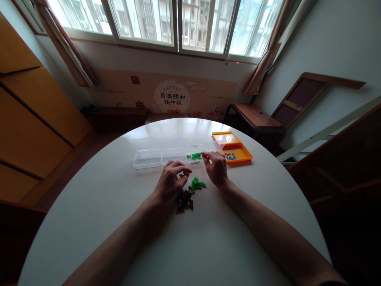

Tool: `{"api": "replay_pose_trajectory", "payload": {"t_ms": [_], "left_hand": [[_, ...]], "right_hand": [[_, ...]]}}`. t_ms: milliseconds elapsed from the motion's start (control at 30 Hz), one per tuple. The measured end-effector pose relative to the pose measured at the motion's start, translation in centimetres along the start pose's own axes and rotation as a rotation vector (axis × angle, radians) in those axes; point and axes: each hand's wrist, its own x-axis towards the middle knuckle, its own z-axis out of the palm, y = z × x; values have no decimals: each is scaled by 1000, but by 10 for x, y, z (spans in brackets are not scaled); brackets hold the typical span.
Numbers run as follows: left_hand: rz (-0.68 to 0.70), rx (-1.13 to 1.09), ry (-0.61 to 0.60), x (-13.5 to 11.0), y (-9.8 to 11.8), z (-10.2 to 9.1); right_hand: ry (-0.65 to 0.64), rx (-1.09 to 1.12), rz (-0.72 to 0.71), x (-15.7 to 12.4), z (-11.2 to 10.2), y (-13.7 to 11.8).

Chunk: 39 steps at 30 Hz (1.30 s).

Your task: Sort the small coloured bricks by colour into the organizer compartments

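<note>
A pile of tiny bricks lies on the round white table (208, 238): green bricks (197, 184) and darker brown and blue ones (184, 200). My left hand (170, 183) rests at the pile's left side, fingers curled over a few small coloured bricks. My right hand (216, 167) hovers at the front edge of a clear plastic compartment box (154, 153), fingers pinched together; what they hold is too small to see. Green bricks (195, 156) lie in the box's right compartment.
An orange tray (238, 149) with a few blue bricks (229, 156) sits right of the clear box. Beyond the table are a low wooden bench, a wooden chair at the right, wooden cabinets at the left and a wide window.
</note>
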Motion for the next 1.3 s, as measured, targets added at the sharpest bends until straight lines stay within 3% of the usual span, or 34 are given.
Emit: {"api": "replay_pose_trajectory", "payload": {"t_ms": [300, 1033, 1300], "left_hand": [[92, 202, -151, -3, 5, 4], [178, 269, -206, 0, 3, 8], [35, 12, -34, 5, 1, 6]], "right_hand": [[-4, 24, 0, -9, -13, -4], [-45, 58, -53, -13, -14, -6], [-81, 115, -91, -14, -15, -10]]}}
